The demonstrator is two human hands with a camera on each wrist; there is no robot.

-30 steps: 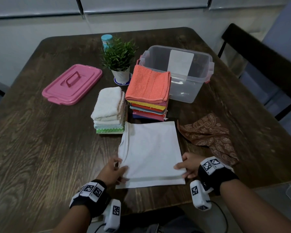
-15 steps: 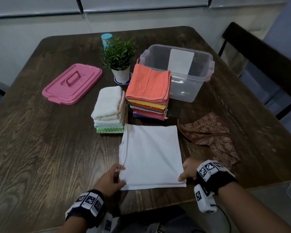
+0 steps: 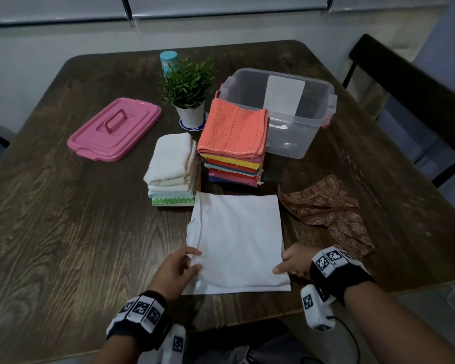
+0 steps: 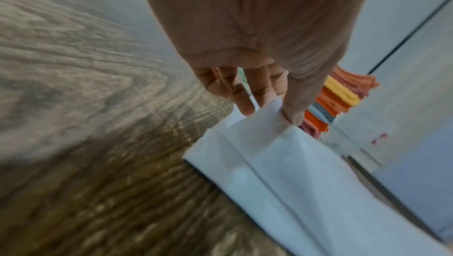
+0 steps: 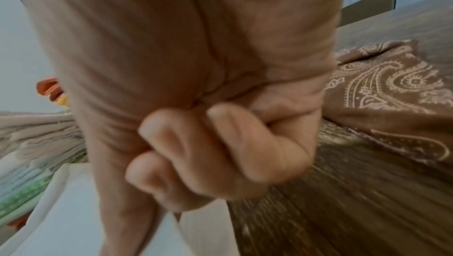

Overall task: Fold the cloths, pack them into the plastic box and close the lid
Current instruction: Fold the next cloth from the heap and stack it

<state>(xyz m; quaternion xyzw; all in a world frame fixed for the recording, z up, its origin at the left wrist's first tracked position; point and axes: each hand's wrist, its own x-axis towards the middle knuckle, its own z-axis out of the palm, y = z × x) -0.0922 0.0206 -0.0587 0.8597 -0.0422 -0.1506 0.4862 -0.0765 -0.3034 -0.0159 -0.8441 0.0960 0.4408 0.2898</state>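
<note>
A white cloth (image 3: 237, 240) lies flat on the wooden table (image 3: 63, 232) in front of me. My left hand (image 3: 192, 261) pinches its left edge near the front; in the left wrist view thumb and fingers (image 4: 247, 105) hold that edge of the cloth (image 4: 294, 163) lifted. My right hand (image 3: 281, 264) pinches the right edge, its fingers (image 5: 196, 153) curled. The clear plastic box (image 3: 300, 143) stands open at the back right. Its pink lid (image 3: 113, 130) lies at the back left. A brown paisley cloth (image 3: 326, 208) lies unfolded on the right.
Two stacks of folded cloths stand behind the white one: a colourful stack (image 3: 234, 130) topped in orange and a pale stack (image 3: 171, 164). A potted plant (image 3: 188, 85) and a blue-capped bottle (image 3: 168, 60) stand behind them. A dark chair (image 3: 405, 82) is at the right.
The fold strip along the cloth's near edge has been smoothed flat. Both hands drew back toward me, then took hold of the side edges, and the near part lifts slightly.
</note>
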